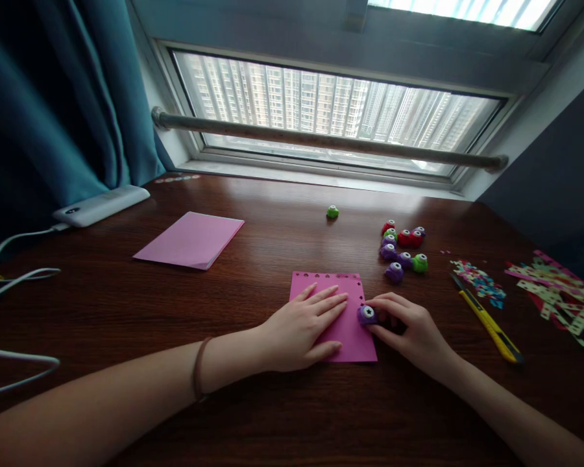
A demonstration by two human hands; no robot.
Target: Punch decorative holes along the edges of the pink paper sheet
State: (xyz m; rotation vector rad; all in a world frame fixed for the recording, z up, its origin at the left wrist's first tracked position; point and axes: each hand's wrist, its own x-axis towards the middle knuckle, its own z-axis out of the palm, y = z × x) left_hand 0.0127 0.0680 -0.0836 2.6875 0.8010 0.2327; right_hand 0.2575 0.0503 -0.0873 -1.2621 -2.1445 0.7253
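A pink sheet of paper (355, 347) lies on the brown table, with small punched holes along its top edge and down the upper part of its right edge. Flat on the sheet, fingers stretched out, rests my left hand (304, 327). My right hand (411, 324) grips a purple craft punch (366, 315) between thumb and fingers. The punch sits at the sheet's right edge, a star shape showing on its white top. Beyond my right hand stands a group of other small punches (404, 260) in purple, red and green.
A lone green punch (331, 212) stands farther back. Stacked pink paper (192, 239) lies to the left, near a white power bank (102, 205) with cables. On the right are a yellow utility knife (490, 326), colored confetti (481, 282) and punched paper strips (559, 292).
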